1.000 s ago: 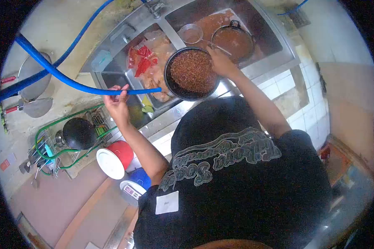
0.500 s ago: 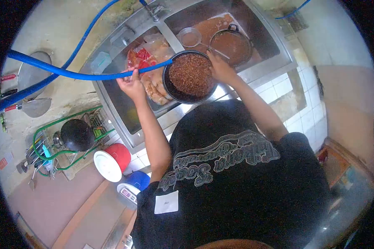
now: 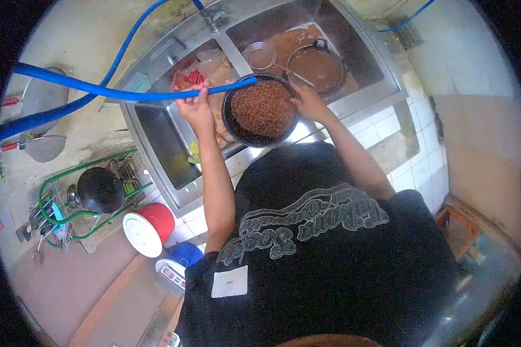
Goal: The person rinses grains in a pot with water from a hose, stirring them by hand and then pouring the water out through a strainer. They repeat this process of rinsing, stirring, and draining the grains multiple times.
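My left hand [image 3: 197,108] is closed around a blue hose [image 3: 156,95] near its end. The hose's tip lies over a round black pot [image 3: 227,124], which is filled with reddish-brown grains [image 3: 263,110]. My right hand [image 3: 308,103] grips the pot's right rim, fingers curled at the edge. The pot sits at the front of the steel sink, across the divider. Right of it, a wire strainer [image 3: 260,56] with a long handle reaches over a black pan [image 3: 324,68] of brown, cloudy water in the right basin.
Plastic bags [image 3: 216,65] of food lie in the left basin. A faucet [image 3: 215,22] stands at the back. Strainers [image 3: 45,148] hang on the left wall above a green dish rack [image 3: 91,234]. A red bucket [image 3: 159,220] and a blue one [image 3: 185,254] stand below.
My left hand has pushed the hose to the right, so its tip reaches farther over the pot. My right hand stays at the pot's rim.
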Demonstrator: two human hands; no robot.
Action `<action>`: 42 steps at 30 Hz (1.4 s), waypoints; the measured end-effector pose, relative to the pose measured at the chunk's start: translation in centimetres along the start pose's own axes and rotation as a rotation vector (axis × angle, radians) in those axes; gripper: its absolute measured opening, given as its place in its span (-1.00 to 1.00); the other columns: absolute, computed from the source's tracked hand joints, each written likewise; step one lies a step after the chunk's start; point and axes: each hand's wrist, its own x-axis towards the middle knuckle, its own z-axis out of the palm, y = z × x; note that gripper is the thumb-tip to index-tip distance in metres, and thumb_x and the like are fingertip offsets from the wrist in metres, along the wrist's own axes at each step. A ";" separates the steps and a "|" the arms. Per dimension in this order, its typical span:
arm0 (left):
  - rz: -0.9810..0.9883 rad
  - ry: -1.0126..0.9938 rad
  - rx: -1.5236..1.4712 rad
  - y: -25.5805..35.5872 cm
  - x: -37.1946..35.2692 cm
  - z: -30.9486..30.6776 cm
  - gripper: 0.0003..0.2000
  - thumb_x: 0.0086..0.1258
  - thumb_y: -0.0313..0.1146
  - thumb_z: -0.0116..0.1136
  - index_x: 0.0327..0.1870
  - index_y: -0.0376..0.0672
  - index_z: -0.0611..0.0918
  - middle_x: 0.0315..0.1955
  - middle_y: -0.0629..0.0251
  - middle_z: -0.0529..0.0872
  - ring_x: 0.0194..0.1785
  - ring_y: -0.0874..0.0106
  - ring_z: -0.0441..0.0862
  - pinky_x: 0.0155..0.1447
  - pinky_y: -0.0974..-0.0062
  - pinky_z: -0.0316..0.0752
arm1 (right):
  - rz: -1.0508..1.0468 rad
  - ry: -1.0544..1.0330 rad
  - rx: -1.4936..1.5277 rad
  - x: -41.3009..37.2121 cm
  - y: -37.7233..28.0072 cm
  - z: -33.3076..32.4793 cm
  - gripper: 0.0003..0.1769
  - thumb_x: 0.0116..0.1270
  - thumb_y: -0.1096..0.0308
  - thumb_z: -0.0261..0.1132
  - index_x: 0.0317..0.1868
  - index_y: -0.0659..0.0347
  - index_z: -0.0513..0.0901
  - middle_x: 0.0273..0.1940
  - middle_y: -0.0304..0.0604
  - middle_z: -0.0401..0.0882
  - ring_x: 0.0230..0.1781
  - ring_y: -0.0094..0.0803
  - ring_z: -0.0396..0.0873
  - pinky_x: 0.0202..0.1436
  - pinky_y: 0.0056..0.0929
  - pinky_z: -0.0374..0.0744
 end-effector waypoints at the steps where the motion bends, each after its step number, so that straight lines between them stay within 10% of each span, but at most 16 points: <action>1: -0.001 0.004 0.000 -0.2 -0.1 0.2 -0.68 0.24 -0.69 0.16 -0.12 -0.20 0.31 -0.24 0.16 0.58 -0.11 0.28 0.65 -0.11 0.36 0.67 | -0.001 -0.004 -0.002 0.0 -0.3 -0.2 -0.32 0.24 0.37 0.22 0.38 0.14 0.22 0.23 0.26 0.33 0.26 0.11 0.30 0.35 -0.16 0.27; 25: -0.144 -0.177 -0.099 0.4 -2.7 0.1 -0.68 0.30 -0.62 0.14 -0.03 -0.16 0.32 -0.21 0.16 0.61 -0.12 0.29 0.67 -0.18 0.41 0.70 | -0.049 0.031 0.103 -0.1 0.3 -0.3 -0.46 0.29 0.38 0.18 0.29 0.22 0.36 -0.03 0.13 0.50 0.02 0.01 0.49 0.16 -0.22 0.42; 28: -0.152 -0.187 -0.088 1.0 -3.1 -0.4 -0.69 0.30 -0.60 0.15 -0.03 -0.16 0.32 -0.18 0.16 0.60 -0.11 0.28 0.66 -0.17 0.38 0.70 | -0.164 0.320 -0.040 -0.5 -2.5 -0.7 -0.48 0.23 0.42 0.22 0.22 0.31 0.41 -0.08 0.11 0.48 -0.02 -0.01 0.49 0.12 -0.20 0.44; 37: -0.067 -0.113 0.034 1.7 -2.6 -5.5 -0.67 0.26 -0.67 0.14 -0.06 -0.17 0.33 -0.20 0.21 0.57 -0.13 0.30 0.66 -0.19 0.38 0.69 | -0.367 0.055 -0.267 1.6 -3.7 6.9 -0.35 0.15 0.34 0.26 0.26 0.31 0.32 0.30 0.24 0.18 0.30 0.18 0.22 0.35 -0.09 0.30; 42: -0.071 -0.116 0.092 3.8 -3.0 -7.1 -0.67 0.24 -0.69 0.14 -0.07 -0.16 0.33 -0.19 0.20 0.57 -0.08 0.27 0.65 -0.18 0.40 0.69 | -0.484 -0.465 -0.317 1.0 -5.0 6.7 -0.28 0.19 0.30 0.24 0.33 0.31 0.20 0.36 0.19 0.11 0.37 0.14 0.12 0.39 -0.10 0.23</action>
